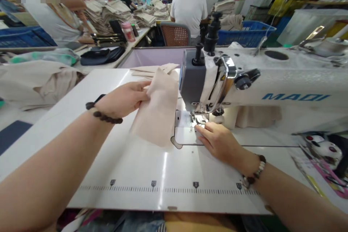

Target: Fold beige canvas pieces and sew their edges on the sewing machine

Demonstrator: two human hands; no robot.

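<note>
My left hand [123, 98] is closed on the edge of a pale beige fabric piece [157, 110], holding it lifted and slanting down onto the white sewing table [136, 166], just left of the needle. My right hand [217, 141] rests on the metal plate [185, 132] under the head of the white MAQI sewing machine [261, 87], fingers curled with the tips right at the presser foot [200, 119]. What those fingers press or hold is hidden. More beige pieces [154, 69] lie stacked behind the machine head. Both wrists wear bead bracelets.
A ruler scale [168, 188] runs along the table's near edge. Crumpled beige cloth [40, 79] lies at the left. A person in a white shirt [189, 7] sits ahead with their back turned; another person [54, 18] works at the left. Blue crates and fabric stacks stand behind.
</note>
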